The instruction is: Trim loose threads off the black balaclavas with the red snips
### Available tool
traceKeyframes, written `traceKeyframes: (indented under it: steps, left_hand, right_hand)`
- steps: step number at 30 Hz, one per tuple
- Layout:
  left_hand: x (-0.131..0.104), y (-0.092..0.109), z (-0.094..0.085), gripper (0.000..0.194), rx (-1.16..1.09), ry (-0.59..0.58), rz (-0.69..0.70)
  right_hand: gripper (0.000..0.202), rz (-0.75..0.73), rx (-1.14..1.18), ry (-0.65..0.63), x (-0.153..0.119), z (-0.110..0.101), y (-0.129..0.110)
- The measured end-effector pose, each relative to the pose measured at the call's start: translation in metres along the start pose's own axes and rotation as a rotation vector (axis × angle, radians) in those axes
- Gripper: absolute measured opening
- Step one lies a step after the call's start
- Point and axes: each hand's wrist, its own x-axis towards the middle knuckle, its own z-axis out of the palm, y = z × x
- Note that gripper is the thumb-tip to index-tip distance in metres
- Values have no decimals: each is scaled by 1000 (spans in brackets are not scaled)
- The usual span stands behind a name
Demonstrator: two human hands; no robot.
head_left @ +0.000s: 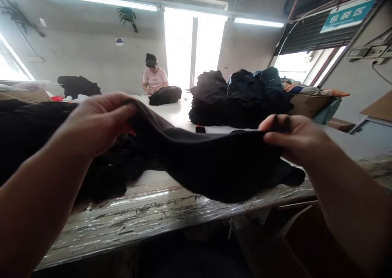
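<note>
A black garment (220,163) hangs stretched between my two hands above the front edge of the table; its exact kind I cannot tell. Its upper edge sags in the middle, and a greyish inner side shows along it. My left hand (99,120) pinches one end of that edge between thumb and fingers. At the other end my right hand (292,135) grips the cloth, a dark band crossing its fingers. Behind and below my left hand lies a heap of black clothes (104,180), partly hidden by my arm.
The table (180,210) has a worn, plastic-wrapped front edge. Tall stacks of dark clothes (235,102) stand at the back right, near a cardboard box (306,105). A small black object (200,129) lies mid-table. Across it, a person (155,75) handles a dark pile (165,95).
</note>
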Motion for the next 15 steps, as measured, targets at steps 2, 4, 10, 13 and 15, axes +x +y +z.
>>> traceKeyframes:
  steps: [2,4,10,13,15]
  left_hand:
    - [0,7,5,28,-58,-73,26]
    - [5,1,11,27,75,-173,-18]
    - [23,-49,8,23,333,94,-21]
    - [19,-65,7,26,220,-26,-69]
    - [11,-82,12,28,167,-184,-182]
  right_hand:
    - [43,-44,129,-3,3,0,3]
    - [37,-54,-26,-115,12,3,20]
    - [17,-26,-478,124,45,-7,72]
    - [21,-31,-457,87,47,-8,82]
    - [24,-13,-429,-63,40,5,95]
